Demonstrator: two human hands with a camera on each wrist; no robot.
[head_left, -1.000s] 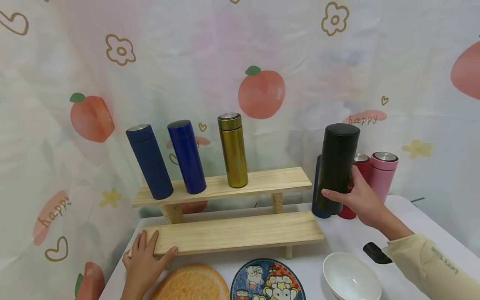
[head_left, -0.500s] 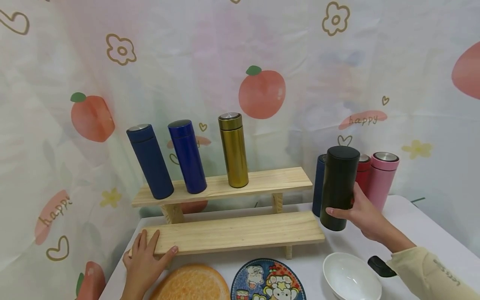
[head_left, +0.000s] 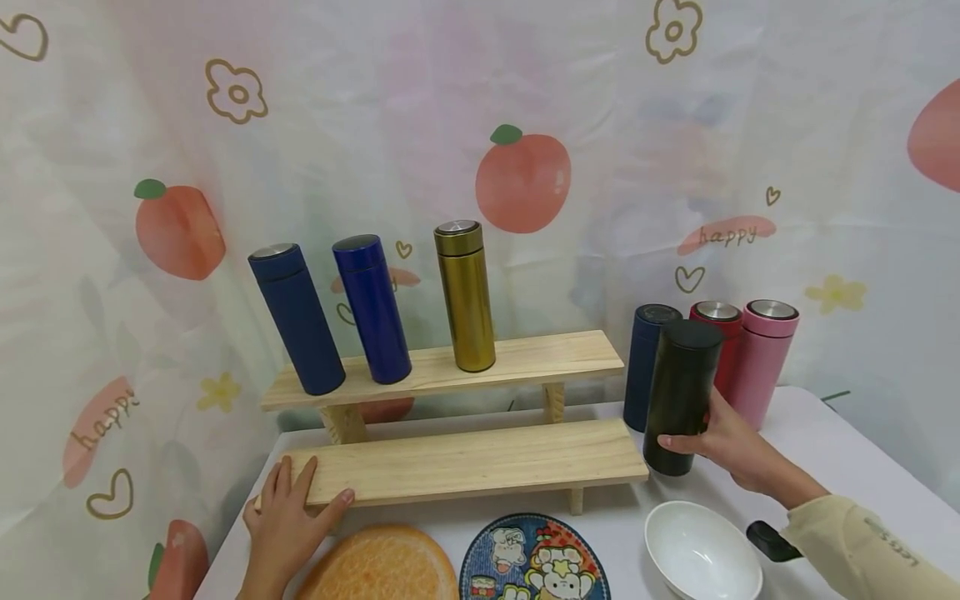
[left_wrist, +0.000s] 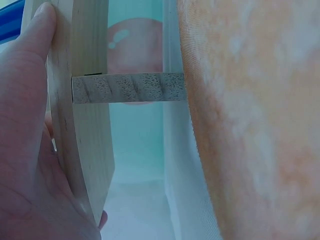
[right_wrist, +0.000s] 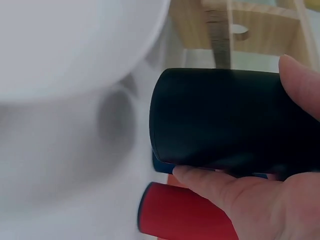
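My right hand (head_left: 738,446) grips a black thermos bottle (head_left: 684,392), thumb across its near side. In the right wrist view, the bottle's base (right_wrist: 162,117) hangs close over the white table, its shadow a little apart. Directly behind it stand a navy thermos (head_left: 647,358), a red one (head_left: 723,333) and a pink one (head_left: 765,358). My left hand (head_left: 288,521) rests on the left end of the lower wooden shelf (head_left: 472,462), fingers over the top. Its thumb (left_wrist: 42,30) lies along the front edge in the left wrist view.
The upper shelf (head_left: 555,358) carries a navy thermos (head_left: 300,325), a blue one (head_left: 373,312) and a gold one (head_left: 467,304). In front lie a round orange-brown mat (head_left: 382,567) and a patterned round mat (head_left: 534,562). A white bowl (head_left: 701,550) with a black handle (head_left: 772,542) stands at right.
My right hand has lowered the black thermos toward the table, in front of the standing bottles, uncovering more of the navy and red ones. The left hand stays on the shelf.
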